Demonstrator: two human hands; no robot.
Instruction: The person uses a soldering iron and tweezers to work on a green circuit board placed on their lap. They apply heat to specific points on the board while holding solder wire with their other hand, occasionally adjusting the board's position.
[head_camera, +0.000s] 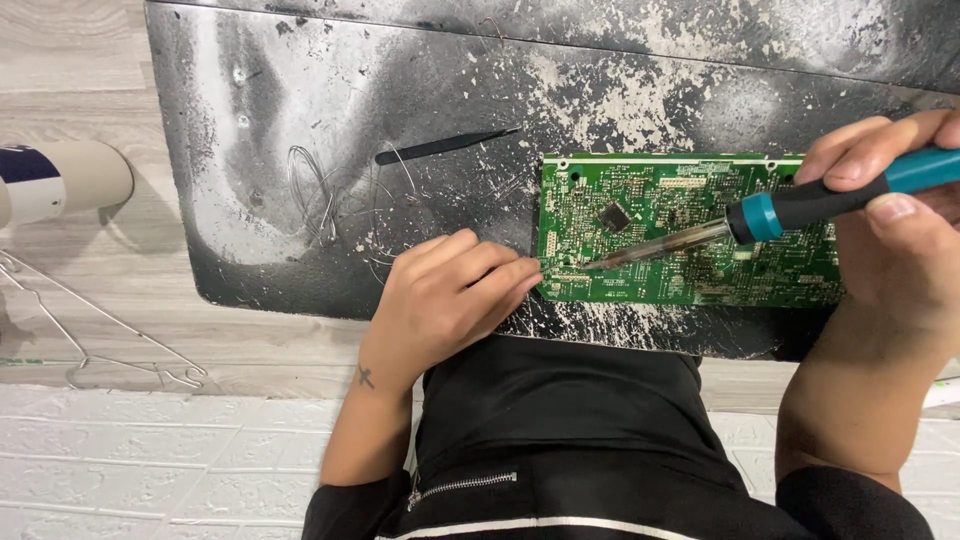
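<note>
At the far left edge a cream and dark-blue cylinder (55, 180) lies on the pale wooden floor, and below it a bent wire hanger (110, 345) rests flat, well apart from the work. A scorched black mat (250, 130), flecked with white, covers the middle of the view. On it, left of centre, loose loops of thin solder wire (325, 195) sprawl, and just beyond them a pair of black tweezers (445, 147) lies at a slant, touched by no hand.

The left hand (450, 300) rests on the mat with its fingers curled loosely downward, the fingertips pressing at the left edge of the green circuit board (690, 225); whether it pinches a strand of wire there cannot be told. The board lies flat on the mat's right half, a square black chip (613, 216) near its left side.

The right hand (890, 220) is closed around the black and teal handle of a soldering iron (790, 205), held like a pen. The iron's metal shaft crosses over the board from the right, hiding a strip of it, and its tip sits near the board's lower left corner, just beside the left fingertips. Below, the person's dark clothing with a zip (465, 487) fills the bottom middle.
</note>
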